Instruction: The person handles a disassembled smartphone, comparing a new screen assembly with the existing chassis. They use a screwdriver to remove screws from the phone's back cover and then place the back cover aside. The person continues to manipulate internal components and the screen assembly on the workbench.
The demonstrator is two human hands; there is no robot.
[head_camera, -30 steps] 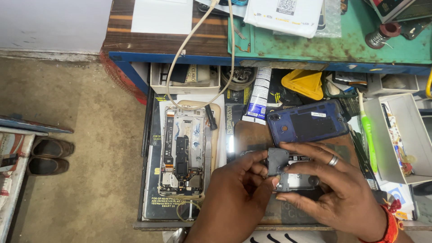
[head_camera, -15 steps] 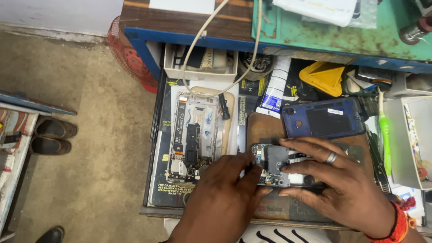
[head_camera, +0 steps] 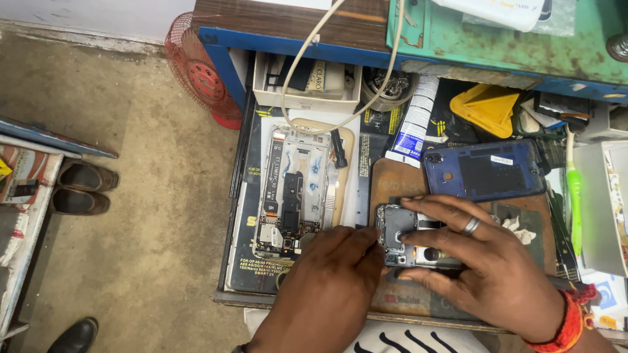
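Blue phone back cover (head_camera: 485,169), yellow triangular pick (head_camera: 484,108), green toothbrush (head_camera: 575,189), red fan (head_camera: 199,72), brown shoes (head_camera: 84,188)

1. Left hand (head_camera: 327,281): entering from the lower edge, palm down, back of hand to the camera, fingers (head_camera: 363,245) bunched and extended up and to the right, tips meeting the left end of the small phone part (head_camera: 399,235).
2. Right hand (head_camera: 497,274): palm down, spread across the right side of the same part, fingers (head_camera: 432,212) fanned leftward over its top, thumb pressed along its lower edge.
3. Ring noted on one right finger, just right of the part.
4. Right wrist: red thread band, well right of and below the part, forearm leaving at the lower right corner.
5. Both hands closed onto the part from opposite ends.
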